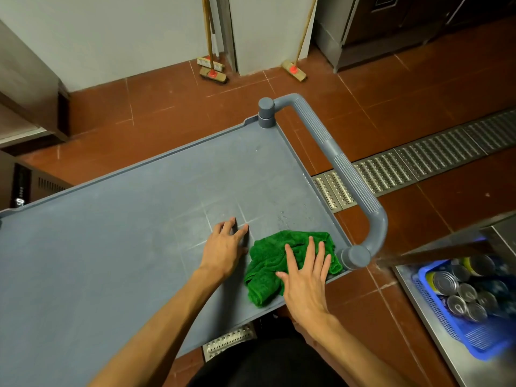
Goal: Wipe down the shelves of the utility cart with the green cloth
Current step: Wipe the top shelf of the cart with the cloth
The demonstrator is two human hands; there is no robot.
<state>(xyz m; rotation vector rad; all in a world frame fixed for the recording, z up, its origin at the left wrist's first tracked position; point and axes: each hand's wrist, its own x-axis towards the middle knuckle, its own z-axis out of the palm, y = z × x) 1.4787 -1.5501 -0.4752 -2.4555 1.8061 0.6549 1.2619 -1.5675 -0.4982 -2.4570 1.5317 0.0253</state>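
The grey utility cart's top shelf (125, 233) fills the middle of the view, with its ribbed grey handle (343, 169) at the right end. A crumpled green cloth (268, 263) lies on the shelf near the front right corner. My right hand (305, 277) lies flat on the cloth with straight, spread fingers. Just left of the cloth, my left hand (223, 247) rests on the bare shelf, fingers loosely bent, holding nothing. A few water drops sit on the shelf beyond the cloth. The lower shelves are hidden under the top one.
Red floor tiles surround the cart, crossed by a metal drain grate (413, 166). A steel counter at the right holds a blue basket of cans (474, 297). Brooms (212, 71) lean against the far wall. A dark cabinet (30, 185) stands at the left.
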